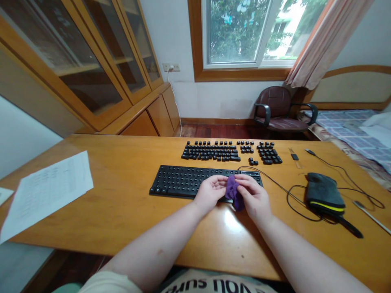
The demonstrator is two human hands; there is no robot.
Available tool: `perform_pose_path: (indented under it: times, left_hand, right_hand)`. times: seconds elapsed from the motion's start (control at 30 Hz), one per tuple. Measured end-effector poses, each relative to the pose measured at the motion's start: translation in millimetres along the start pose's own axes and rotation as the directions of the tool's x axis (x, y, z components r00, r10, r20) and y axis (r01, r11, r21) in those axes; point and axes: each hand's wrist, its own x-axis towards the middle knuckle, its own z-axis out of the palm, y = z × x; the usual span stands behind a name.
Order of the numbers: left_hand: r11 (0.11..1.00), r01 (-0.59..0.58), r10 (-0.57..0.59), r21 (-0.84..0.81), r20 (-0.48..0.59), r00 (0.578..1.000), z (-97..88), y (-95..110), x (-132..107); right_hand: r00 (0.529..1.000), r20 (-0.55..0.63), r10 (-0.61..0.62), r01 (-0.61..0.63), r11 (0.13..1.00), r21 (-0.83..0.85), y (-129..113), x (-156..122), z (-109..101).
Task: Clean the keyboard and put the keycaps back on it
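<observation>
A crumpled purple cloth (233,192) is pinched between my two hands, over the right part of a black keyboard base (180,182) whose keycaps are off. My left hand (212,190) grips the cloth from the left with its fingertips. From the other side, my right hand (253,197) closes thumb and fingers on it. The hands and cloth hide part of the base's right end. Behind the base, the loose black keycaps (210,152) lie in rows laid out like a keyboard.
To the right lie a dark grey cloth with a yellow edge (325,193), a black cable (293,199), a USB plug (310,151) and a small wire tool with a black handle (294,156). Printed papers (51,187) rest at the left of the wooden table (122,211).
</observation>
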Motion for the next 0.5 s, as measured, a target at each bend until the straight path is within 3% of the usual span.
perform_pose_path:
  times: [0.13,0.27,0.37,0.5]
  left_hand:
    - [0.999,0.042,-0.042,-0.006,0.025,0.999,-0.8,-0.1,-1.0]
    - [0.994,0.099,-0.093,-0.042,0.124,0.988,2.9,0.6,-5.6]
    - [0.992,0.101,-0.091,-0.081,0.119,0.989,5.5,-1.0,-7.5]
    - [0.994,0.014,-0.008,-0.106,0.064,0.998,3.1,-5.4,-4.3]
  right_hand:
    - [0.998,0.068,0.004,-0.005,1.0,0.017,-2.1,0.6,1.3]
    - [0.984,0.014,0.177,-0.177,0.982,0.069,1.0,3.6,1.8]
    - [0.96,-0.101,0.259,-0.248,0.962,0.113,7.1,3.9,-0.4]
    - [0.942,-0.251,0.222,-0.176,0.966,0.191,13.1,2.3,-3.6]
